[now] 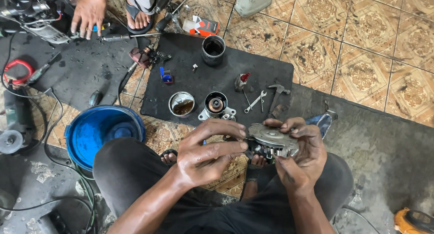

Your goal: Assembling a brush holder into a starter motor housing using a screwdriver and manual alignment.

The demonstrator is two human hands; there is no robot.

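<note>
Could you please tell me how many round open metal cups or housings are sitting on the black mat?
3: a dark cylindrical cup near the mat's far edge, a shallow tin with brown liquid, and a housing right beside it. Others may be hidden behind the hands.

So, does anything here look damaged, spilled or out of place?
Nothing looks clearly damaged or spilled. Both hands, left hand and right hand, hold a round metal part. Small parts, a wrench and a hammer lie scattered on the black mat.
</note>
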